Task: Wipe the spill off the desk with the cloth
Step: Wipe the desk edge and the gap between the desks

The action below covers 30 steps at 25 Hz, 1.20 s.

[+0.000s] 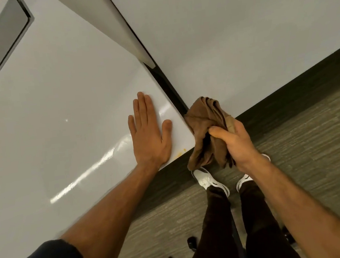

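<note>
Still unwiped, a small yellowish spill [182, 152] sits at the very corner of the white desk [61, 111], just beside the heel of the left hand [149, 135], which lies flat and open-fingered on the surface. The brown cloth [206, 133] is bunched in the right hand [233, 142], whose fingers and thumb are curled tight round its middle; it hangs off the desk edge, just past the corner, with loose folds above and below the grip.

Since the stain lies so near the edge, a stroke pushed outward from the grip would likely sweep it onto the floor [304, 145] or the white shoes [210, 180] below. A wad this tightly bunched may also smear rather than lift. The flat left hand could drag through the residue if it slides toward the corner.

Whether the glossy streaks on the desk are wet film or lamp glare is hard to tell. Part of the stain may run under the left palm; that is hidden.
</note>
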### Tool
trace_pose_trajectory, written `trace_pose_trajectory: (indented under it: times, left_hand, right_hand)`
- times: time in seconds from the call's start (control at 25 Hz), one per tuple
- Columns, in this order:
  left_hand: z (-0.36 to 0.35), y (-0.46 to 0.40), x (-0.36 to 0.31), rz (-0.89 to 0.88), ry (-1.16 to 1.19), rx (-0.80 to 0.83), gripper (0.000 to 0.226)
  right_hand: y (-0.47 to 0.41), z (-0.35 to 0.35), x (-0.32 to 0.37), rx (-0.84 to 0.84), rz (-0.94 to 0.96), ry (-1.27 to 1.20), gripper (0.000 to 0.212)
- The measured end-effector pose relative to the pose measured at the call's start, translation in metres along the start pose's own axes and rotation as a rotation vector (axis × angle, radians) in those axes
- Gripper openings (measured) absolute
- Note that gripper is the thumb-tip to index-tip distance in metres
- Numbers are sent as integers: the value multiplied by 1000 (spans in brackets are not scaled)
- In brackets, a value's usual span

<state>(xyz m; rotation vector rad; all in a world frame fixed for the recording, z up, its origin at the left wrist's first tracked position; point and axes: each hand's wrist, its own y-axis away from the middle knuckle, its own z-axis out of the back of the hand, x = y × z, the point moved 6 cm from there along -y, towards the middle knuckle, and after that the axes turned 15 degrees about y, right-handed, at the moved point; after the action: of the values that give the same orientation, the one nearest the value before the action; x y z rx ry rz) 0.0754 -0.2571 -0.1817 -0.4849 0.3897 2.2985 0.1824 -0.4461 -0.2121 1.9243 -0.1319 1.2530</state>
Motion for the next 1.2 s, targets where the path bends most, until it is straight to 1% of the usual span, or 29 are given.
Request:
trace_pose_trajectory:
  times: [0.08, 0.16, 0.24, 0.36, 0.44, 0.48, 0.56, 0.6, 0.64, 0.68, 0.76, 0.8, 0.84, 0.88, 0.96, 1.04, 1.12, 1.2]
  left_hand:
    - [-1, 0, 2, -1, 17, 7, 75]
    - [-2, 1, 2, -1, 18, 2, 74]
    - [-1, 0, 2, -12, 18, -7, 72]
    - [1, 3, 2, -7, 63, 16, 70]
    - [2, 3, -2, 1, 106, 34, 70]
    - [3, 2, -4, 5, 129, 39, 71]
    - [8, 0, -6, 17, 213, 57, 69]
    - [13, 0, -4, 23, 284, 75, 67]
    - [18, 1, -2, 27, 369, 97, 64]
    - [23, 1, 0, 30, 448, 123, 60]
    - [31, 2, 5, 39, 548, 165, 55]
    - [33, 3, 6, 51, 570, 175, 53]
    - [34, 3, 5, 64, 581, 176, 52]
    - [34, 3, 2, 73, 588, 172, 52]
    - [33, 3, 1, 75, 598, 155, 52]
    - [31, 2, 5, 60, 597, 148, 54]
    - [29, 2, 9, 43, 578, 144, 56]
    - [25, 3, 8, 13, 522, 133, 57]
  right_hand:
    - [-4, -17, -3, 79, 14, 145, 40]
    - [-4, -25, -7, 50, 24, 229, 52]
    - [4, -31, -9, -77, 39, 300, 60]
    - [36, -44, 2, -377, 210, 433, 61]
    - [59, -47, 5, -512, 300, 393, 58]
    - [68, -45, 4, -531, 330, 344, 59]
    - [76, -39, -1, -476, 320, 217, 62]
    - [77, -39, -2, -425, 309, 199, 64]
    - [77, -41, -1, -384, 309, 245, 68]
    - [76, -46, 2, -359, 338, 389, 71]
    - [71, -66, 6, -346, 449, 869, 76]
    - [70, -78, 4, -364, 473, 1065, 77]
    - [70, -86, 3, -388, 467, 1182, 76]
    - [69, -91, 3, -408, 460, 1249, 73]
    - [69, -95, 4, -391, 514, 1319, 66]
    - [70, -98, 7, -308, 638, 1383, 62]
    - [74, -107, 10, -142, 740, 1386, 60]
    - [81, -111, 11, 36, 766, 1326, 61]
